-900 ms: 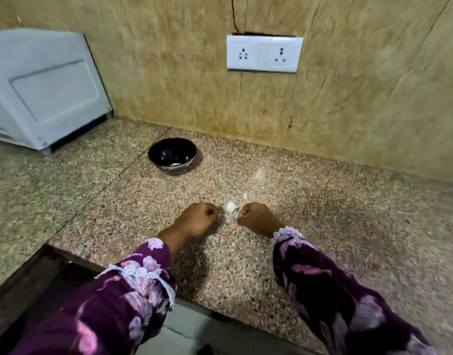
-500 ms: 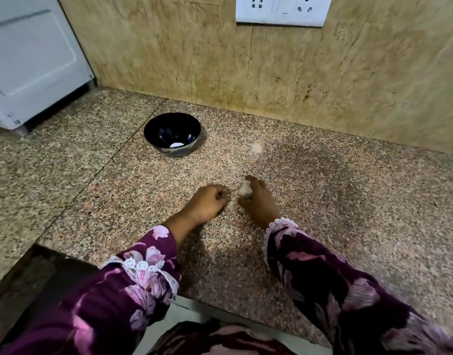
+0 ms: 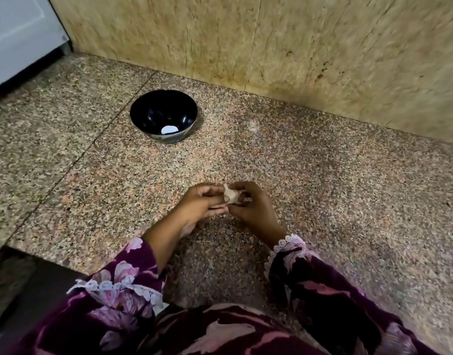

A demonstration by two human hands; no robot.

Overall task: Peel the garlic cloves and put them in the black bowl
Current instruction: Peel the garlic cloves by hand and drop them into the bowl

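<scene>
The small pale papery-skinned garlic clove [image 3: 230, 196] sits at lower centre, pinched between left hand [image 3: 203, 203] and right hand [image 3: 251, 206], fingers curled round it; best hold firm, pick skin at the tip; glossy black round bowl [image 3: 153, 108] waits upper left on the speckled granite surface [image 3: 348, 188].

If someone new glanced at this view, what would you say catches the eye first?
Most likely the two hands meeting low in the middle: the left hand and the right hand both pinch a pale garlic clove just above the speckled granite counter. Next comes the black bowl farther back to the left, near the wall, with one white piece lying inside.
</scene>
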